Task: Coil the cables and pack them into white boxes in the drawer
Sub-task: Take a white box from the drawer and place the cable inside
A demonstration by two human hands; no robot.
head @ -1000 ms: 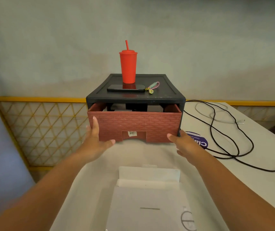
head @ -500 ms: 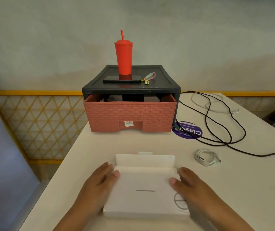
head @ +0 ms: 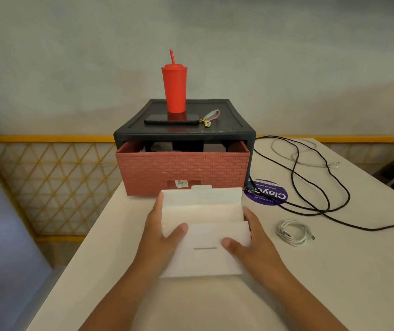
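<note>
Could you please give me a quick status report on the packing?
Left hand and right hand holding white box, lid open. Coiled white cable beside it, unpacked. Black cable loose. Drawer ajar.

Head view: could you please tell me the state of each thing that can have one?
White box: open, flap up.
Left hand: grips the box's left side.
Right hand: grips its right side.
Drawer: partly pulled out.
Near white cable: coiled.
Far white cable: uncoiled.
Black cable: uncoiled.
Red cup: upright, lid on.
</note>
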